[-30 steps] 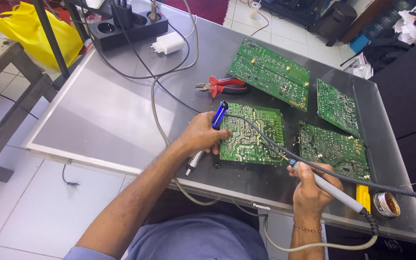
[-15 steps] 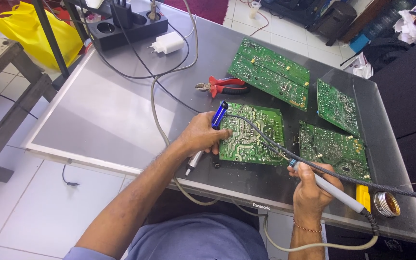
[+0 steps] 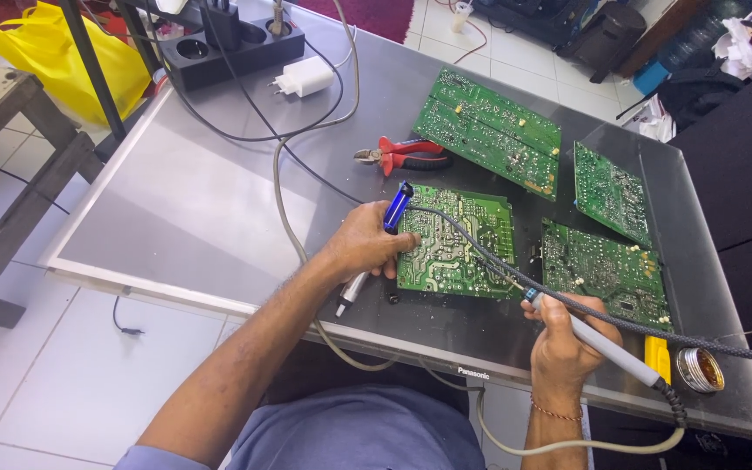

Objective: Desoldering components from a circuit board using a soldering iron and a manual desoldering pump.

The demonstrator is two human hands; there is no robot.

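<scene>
Right hand (image 3: 560, 341) angles soldering iron (image 3: 598, 342) onto circuit board (image 3: 456, 244).

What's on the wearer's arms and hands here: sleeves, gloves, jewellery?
No gloves: the left hand and right hand are bare, as are both forearms. A thin beaded bracelet circles the right wrist. The edge of a short blue-grey sleeve shows at the left upper arm, matching the shirt. No rings or watch visible.

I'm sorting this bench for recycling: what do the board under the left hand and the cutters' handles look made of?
Circuit board: likely fibreglass laminate, glossy green coating, pale metallic traces showing. Cutters: dull grey metal tips; red handles look like smooth plastic or rubber sleeves, hard to tell which.
</scene>
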